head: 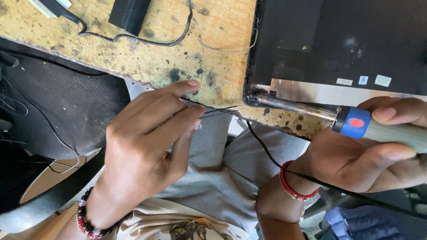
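While the right hand point(366, 157) grips the soldering iron point(389, 130) by its insulated handle — the metal shaft is likely hot — the left hand point(143, 146) pinches thin, stiff tweezers point(218, 110). Both tips meet at the laptop point(343, 39) corner on the counter point(150, 60) — probably fragile.

my right hand point(366, 152) grips a soldering iron point(365, 126) by its grey and blue handle, thumb on top, its metal shaft laid along the table edge with the tip touching the near left corner of a black laptop lid point(343, 39). my left hand point(145, 141) pinches thin tweezers point(218, 110), their points aimed at that same corner and stopping just short of it. the laptop lies on a stained wooden table point(173, 55). a black cord point(266, 149) runs down past my right wrist with its red bead bracelet point(291, 186).
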